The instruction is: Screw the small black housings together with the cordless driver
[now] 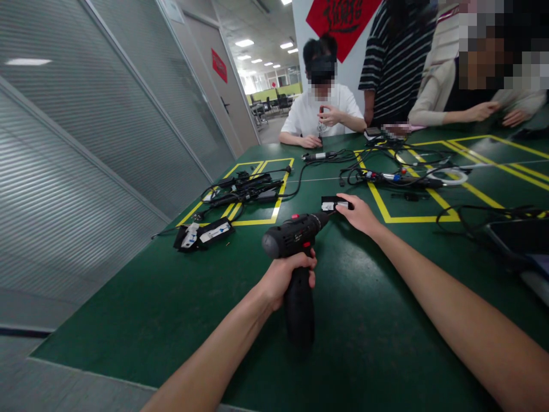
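A black cordless drill [295, 236] with red accents is gripped at its handle by my left hand [291, 274]. Its chuck points away and to the right. My right hand [357, 213] has its fingers on a small black box-like part with a white label [333, 204], on the green table. The drill's tip lies close beside this part; whether they touch I cannot tell. To the left lie two more black pieces with white inserts, a crumpled-looking one [189, 236] and a flat one [217, 230].
Black cables and adapters [249, 189] pile up at the left inside yellow tape lines. More cables and tools [394, 176] lie at the right rear. A dark flat device [518, 237] sits at the right edge. A seated person [321, 109] and two others are across the green table [171, 320].
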`<state>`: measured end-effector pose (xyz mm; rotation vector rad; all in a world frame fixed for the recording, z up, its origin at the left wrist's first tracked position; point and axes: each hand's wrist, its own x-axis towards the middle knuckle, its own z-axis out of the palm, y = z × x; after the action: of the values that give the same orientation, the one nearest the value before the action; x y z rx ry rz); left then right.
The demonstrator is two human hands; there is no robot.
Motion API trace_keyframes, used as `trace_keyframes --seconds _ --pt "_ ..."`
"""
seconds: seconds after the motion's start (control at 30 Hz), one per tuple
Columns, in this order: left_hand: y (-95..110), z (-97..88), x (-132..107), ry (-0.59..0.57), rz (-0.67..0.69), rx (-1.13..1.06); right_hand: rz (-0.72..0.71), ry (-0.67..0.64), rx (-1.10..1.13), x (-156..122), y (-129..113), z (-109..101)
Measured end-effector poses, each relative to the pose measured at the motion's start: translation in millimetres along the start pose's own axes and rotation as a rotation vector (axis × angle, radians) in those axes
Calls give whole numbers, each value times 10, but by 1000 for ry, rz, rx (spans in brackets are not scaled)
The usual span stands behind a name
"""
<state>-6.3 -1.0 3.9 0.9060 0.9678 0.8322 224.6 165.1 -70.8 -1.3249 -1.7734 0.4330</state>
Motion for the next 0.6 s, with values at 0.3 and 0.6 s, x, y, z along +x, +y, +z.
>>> trace_keyframes --seconds 0.3,0.6 --pt "23 23 -11 -3 7 8 19 -25 2 25 44 -17" --pt "9 17 8 -17 17 -14 28 -34 -5 52 47 -28"
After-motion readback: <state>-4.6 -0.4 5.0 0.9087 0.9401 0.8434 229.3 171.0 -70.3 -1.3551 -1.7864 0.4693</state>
